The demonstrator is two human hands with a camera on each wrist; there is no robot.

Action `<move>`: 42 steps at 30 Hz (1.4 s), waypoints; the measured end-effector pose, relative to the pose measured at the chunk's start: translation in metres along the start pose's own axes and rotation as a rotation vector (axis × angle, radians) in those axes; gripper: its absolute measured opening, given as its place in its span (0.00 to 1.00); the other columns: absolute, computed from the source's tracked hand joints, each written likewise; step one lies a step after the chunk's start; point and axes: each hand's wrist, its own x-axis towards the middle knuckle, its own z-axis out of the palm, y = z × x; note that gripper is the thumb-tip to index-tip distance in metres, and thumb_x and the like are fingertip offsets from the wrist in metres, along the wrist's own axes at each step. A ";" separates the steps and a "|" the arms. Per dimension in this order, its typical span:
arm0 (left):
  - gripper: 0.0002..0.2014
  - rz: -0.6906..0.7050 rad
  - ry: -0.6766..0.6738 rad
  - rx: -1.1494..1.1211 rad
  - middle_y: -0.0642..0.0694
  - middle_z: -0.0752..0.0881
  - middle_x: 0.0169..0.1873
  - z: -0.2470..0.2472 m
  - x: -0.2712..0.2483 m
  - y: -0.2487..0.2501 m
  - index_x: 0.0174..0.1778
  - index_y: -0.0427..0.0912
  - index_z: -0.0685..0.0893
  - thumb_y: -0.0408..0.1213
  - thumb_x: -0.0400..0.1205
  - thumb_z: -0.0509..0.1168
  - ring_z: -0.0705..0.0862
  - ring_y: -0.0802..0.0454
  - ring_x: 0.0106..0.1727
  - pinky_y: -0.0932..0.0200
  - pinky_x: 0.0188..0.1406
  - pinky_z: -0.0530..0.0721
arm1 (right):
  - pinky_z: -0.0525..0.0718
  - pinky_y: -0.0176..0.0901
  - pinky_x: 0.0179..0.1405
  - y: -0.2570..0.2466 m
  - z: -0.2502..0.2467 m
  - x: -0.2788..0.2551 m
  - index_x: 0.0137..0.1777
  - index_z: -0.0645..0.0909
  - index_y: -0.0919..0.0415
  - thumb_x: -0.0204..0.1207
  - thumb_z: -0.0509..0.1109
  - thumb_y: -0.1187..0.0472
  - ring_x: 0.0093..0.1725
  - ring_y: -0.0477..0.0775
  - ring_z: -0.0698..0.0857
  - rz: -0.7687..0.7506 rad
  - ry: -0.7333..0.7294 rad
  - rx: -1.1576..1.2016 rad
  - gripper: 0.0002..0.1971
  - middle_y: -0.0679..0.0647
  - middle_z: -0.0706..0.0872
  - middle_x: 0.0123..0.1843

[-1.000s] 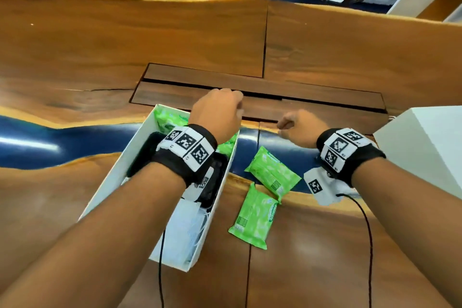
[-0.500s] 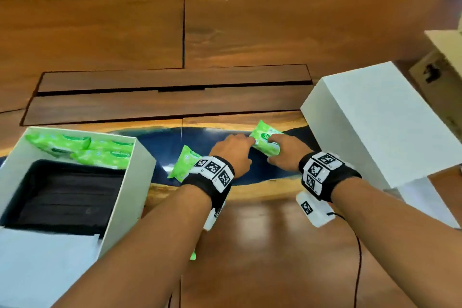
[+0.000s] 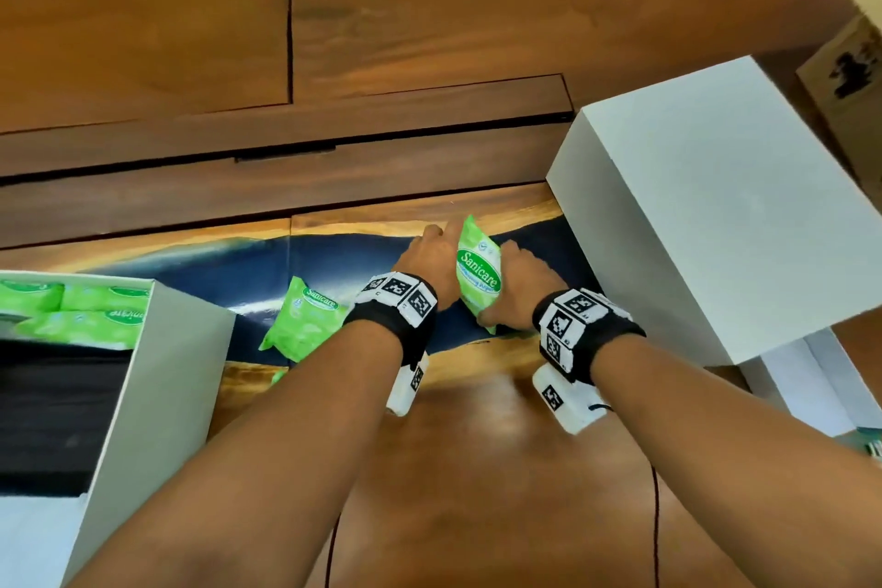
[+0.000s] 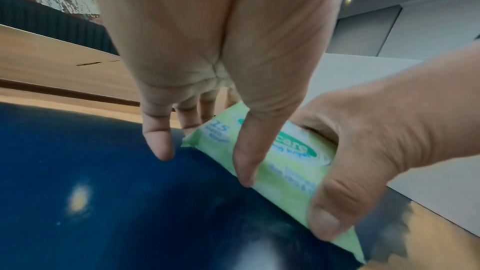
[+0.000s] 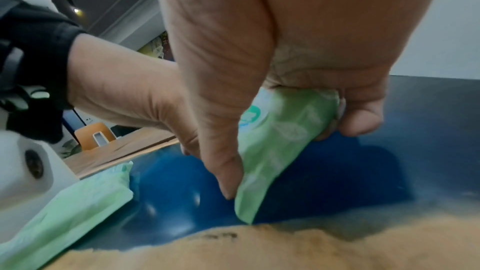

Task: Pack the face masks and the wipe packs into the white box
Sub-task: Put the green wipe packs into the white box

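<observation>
A green Sanicare wipe pack [image 3: 479,273] stands tilted on its edge on the blue strip of the table. My right hand [image 3: 507,297] grips it, thumb [image 5: 226,180] on the near face and fingers [image 5: 362,119] curled behind. My left hand [image 3: 435,253] touches the same pack with straight fingers, its thumb [image 4: 243,168] lying on the printed face. A second wipe pack [image 3: 305,319] lies flat to the left, by my left wrist. The open white box [image 3: 162,377] at the left holds several wipe packs [image 3: 76,315] and black face masks [image 3: 52,401].
A large closed white box [image 3: 716,215] stands close to the right of my right hand. A cardboard box [image 3: 849,76] sits at the far right. A white sheet [image 3: 33,540] lies at the near end of the open box. Brown tabletop [image 3: 501,492] lies nearer to me.
My left hand left the white box and joined the right hand at the pack on the right. That pack went from lying flat to standing on edge between both hands.
</observation>
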 end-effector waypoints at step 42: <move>0.11 -0.568 0.467 -0.175 0.36 0.87 0.57 -0.167 -0.285 -0.351 0.60 0.40 0.86 0.35 0.82 0.67 0.85 0.35 0.57 0.48 0.55 0.84 | 0.74 0.45 0.32 -0.451 0.048 -0.100 0.57 0.65 0.58 0.81 0.66 0.61 0.40 0.63 0.80 -0.683 0.110 -0.319 0.12 0.56 0.78 0.38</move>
